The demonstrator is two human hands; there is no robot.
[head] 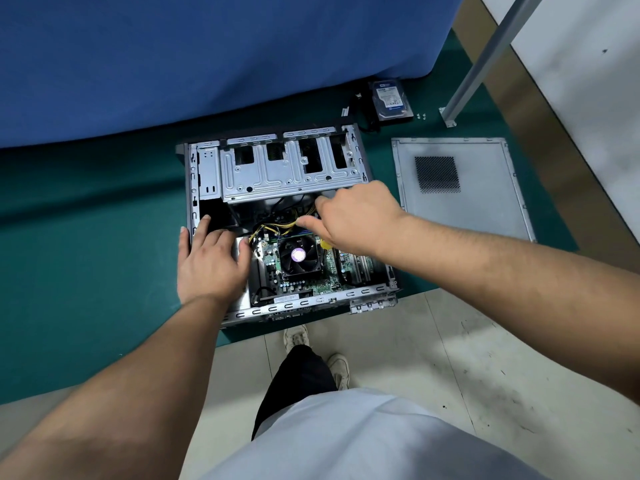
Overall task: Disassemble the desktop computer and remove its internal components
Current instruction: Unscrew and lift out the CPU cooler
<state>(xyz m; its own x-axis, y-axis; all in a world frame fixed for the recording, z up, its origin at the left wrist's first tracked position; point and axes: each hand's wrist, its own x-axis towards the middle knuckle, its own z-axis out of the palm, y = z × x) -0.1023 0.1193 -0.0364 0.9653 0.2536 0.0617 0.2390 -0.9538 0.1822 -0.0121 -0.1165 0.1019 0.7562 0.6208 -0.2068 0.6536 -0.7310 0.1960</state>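
Head view: right hand (360, 216) fingers pinch yellow cables (277, 230); left hand (207, 261) flat inside case (294, 174).

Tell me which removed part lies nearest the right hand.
The grey side panel, lying flat just right of the right hand. The hard drive sits farther back, by the blue cloth.

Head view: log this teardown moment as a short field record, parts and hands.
case: open computer case lying on the green mat
side panel: side panel off, flat on the mat right of the case
hard drive: hard drive out, beyond the case
cooler fan: cooler fan on the board, in place
left hand: left hand flat on the case's left inside
right hand: right hand at the yellow cables; grip unclear
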